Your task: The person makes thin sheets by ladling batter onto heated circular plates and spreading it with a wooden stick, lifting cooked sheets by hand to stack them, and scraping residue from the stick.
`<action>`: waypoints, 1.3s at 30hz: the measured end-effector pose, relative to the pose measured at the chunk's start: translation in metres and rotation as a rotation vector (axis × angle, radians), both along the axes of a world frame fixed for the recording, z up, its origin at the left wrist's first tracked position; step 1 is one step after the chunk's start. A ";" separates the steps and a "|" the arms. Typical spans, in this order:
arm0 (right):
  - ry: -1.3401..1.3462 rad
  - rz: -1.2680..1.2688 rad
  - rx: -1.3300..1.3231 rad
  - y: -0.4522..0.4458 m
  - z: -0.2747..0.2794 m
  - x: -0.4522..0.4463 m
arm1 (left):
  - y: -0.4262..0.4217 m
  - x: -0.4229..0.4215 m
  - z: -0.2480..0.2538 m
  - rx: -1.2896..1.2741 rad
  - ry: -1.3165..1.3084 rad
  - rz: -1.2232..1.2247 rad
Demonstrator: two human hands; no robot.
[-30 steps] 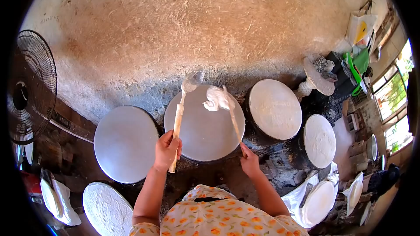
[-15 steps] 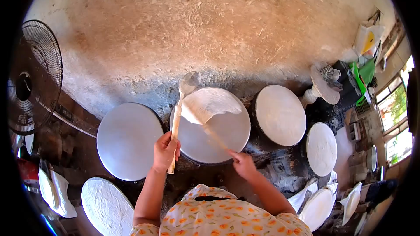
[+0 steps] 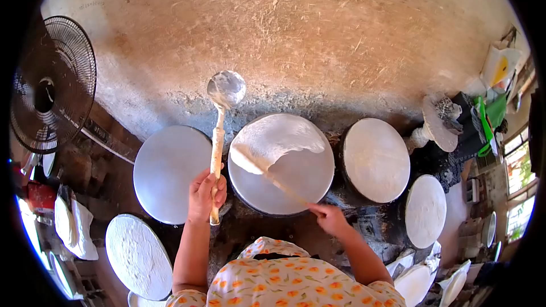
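My left hand is closed around the pale wooden handle of a ladle, held upright with its batter-smeared metal bowl at the top. Below me and to the right, my right hand grips the end of a thin wooden spreader. The spreader's far end rests in white batter on the middle round griddle. Batter covers the back and left part of that surface; its front part is bare grey. At the left, near my left hand, sits another smooth grey round griddle.
On the right stand two round white-topped surfaces, a larger one and a smaller one. A white textured disc lies at lower left. A black fan stands far left. Behind the griddles rises a brown, rough wall.
The batter has spread further left and right across the griddle, and the spreader's far end has swung left. The ladle has risen, its bowl now facing me. The camera view has shifted slightly.
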State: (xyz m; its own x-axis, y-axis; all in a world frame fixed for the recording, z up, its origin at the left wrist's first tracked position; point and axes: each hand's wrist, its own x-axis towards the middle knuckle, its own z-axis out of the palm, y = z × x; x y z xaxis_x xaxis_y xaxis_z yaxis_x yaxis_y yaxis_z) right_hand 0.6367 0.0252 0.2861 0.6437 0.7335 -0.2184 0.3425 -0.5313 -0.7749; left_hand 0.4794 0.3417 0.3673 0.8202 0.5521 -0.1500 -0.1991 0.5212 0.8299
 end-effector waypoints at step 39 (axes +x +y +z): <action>0.124 0.517 -0.215 -0.032 0.030 0.132 | -0.111 -0.033 0.002 0.039 0.130 0.400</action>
